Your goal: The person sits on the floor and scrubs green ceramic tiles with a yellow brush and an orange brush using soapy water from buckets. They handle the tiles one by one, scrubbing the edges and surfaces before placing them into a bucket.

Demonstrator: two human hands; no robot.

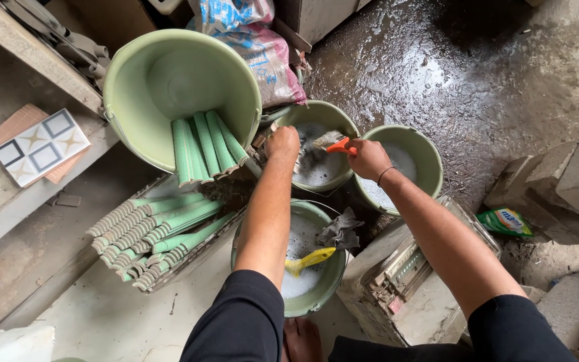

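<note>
Your two black-sleeved forearms reach up from the bottom of the frame toward the centre. Your right hand [368, 159] is curled tight around the orange handle of a brush [333, 143], whose bristle end points left, over the middle bucket [343, 119]. Your left hand [283, 143] is closed on a pale piece [304, 158] at that bucket's left rim, just beside the bristles; what the piece is cannot be told. That bucket holds grey, soapy water.

Just right of it, touching, a second green bucket [430, 157] holds foamy water. Below your hands, nearer you, a third bucket [323, 291] holds suds, a yellow-handled brush [309, 260] and a grey rag [340, 231] draped on its rim.

At upper left, a large pale-green tub [142, 74] lies tilted with several green ribbed tiles [206, 146] leaning inside. More such tiles are stacked in a crate [162, 234] at left centre. A green packet [505, 221] lies at right on the wet floor.
</note>
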